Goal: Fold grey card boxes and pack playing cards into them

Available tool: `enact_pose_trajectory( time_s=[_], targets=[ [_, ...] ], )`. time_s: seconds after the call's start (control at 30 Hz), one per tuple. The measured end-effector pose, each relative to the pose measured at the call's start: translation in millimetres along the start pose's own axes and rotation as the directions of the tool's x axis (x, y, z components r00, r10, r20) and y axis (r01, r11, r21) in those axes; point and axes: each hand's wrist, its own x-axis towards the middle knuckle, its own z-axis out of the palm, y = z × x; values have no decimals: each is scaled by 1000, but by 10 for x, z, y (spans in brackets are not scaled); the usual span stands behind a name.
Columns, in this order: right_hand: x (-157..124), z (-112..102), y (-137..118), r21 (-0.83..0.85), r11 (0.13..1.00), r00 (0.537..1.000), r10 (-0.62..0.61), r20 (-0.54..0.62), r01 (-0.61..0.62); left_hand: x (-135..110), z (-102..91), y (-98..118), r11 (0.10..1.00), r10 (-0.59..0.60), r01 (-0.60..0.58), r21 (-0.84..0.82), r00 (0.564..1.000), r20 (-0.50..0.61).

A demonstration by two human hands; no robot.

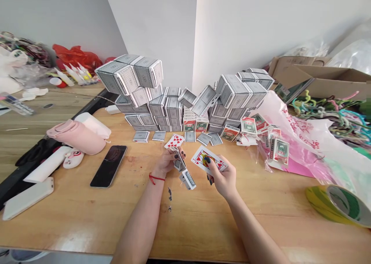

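Card blocks [174, 107] across the rear of the table [191, 225], phone [109, 166] left of the left hand [165, 161], bottle [81, 137] left of the phone, card [200, 159] in the right hand [226, 179], tape [318, 204] front right, carton [333, 78] rear right.

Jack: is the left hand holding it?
No, the jack is pinched between the right hand's thumb and fingers.

Card in the right hand [226, 181] is a red J, heart by the letter, readable at both corners. The hearts card [174, 140] just past the left hand [165, 160]: number's too tiny for me. Red print on the plastic bag [298, 131], far right, is just blur.
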Motion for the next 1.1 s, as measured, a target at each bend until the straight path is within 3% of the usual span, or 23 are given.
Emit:
enact_pose_trajectory(
  time_s=[0.13, 0.27, 0.57, 0.8, 0.97, 1.1],
  targets=[
    [-15, 13, 3, -17, 1000, 999, 20, 26, -20, -6, 26, 5, 998, 59, -59, -8, 998, -6],
    [-24, 21, -5, 13, 1000, 999, 17, 49, -18, -1, 18, -4, 993, 103, -99, -70, 993, 59],
    [-86, 21, 15, 21, 997, 992, -82, 97, 81, 15, -34, -19, 1000, -5, 6, -16, 994, 107],
    [-54, 11, 65, -194, 962, 980, -196, -14, 190, 7, 78, 12, 999, -23, 23, 35, 1000, 6],
    [4, -70, 37, -341, 896, 954, -300, 4, 283, 6, 131, 18, 993, 8, -4, 117, 999, -39],
    [94, -206, -13, -422, 882, 978, -200, 65, 208, 5, 148, 9, 975, -8, 35, 218, 992, -124]
  ],
)
